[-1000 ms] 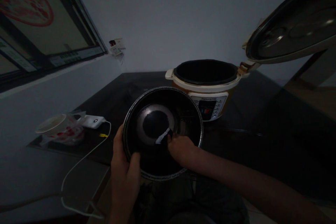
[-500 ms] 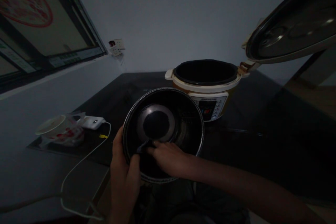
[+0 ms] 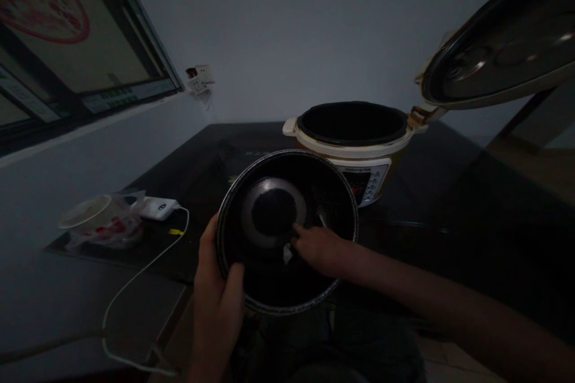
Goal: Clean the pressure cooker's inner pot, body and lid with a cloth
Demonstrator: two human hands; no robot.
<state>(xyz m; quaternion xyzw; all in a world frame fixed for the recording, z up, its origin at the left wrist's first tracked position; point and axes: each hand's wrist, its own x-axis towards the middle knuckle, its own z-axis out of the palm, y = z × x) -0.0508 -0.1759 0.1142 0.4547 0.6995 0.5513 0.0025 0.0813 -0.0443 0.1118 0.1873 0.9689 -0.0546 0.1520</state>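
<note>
My left hand (image 3: 219,293) grips the left rim of a dark inner pot (image 3: 256,272), thumb inside and fingers outside. The pot is tilted so that its opening faces me, and a pale ring shows around its dark bottom. Inside it, my right hand (image 3: 318,249) is closed on a wiping cloth (image 3: 287,253); only small pale bits of it stick out by the fingers. Whether it is fabric or tissue is too dark to tell. Behind the pot stands an electric pressure cooker (image 3: 354,149), with its lid (image 3: 498,42) raised at the right.
Cooker and other things stand on a black countertop (image 3: 426,209). At the left are a bowl in a plastic bag (image 3: 105,224) and a white power strip (image 3: 159,208) with a cable (image 3: 148,269). Wall sockets (image 3: 200,78) sit near the window (image 3: 90,54).
My right hand has moved right across the inside of the pot with the wiping cloth, away from my left thumb. The pot, still in my left hand, has shifted slightly right.
</note>
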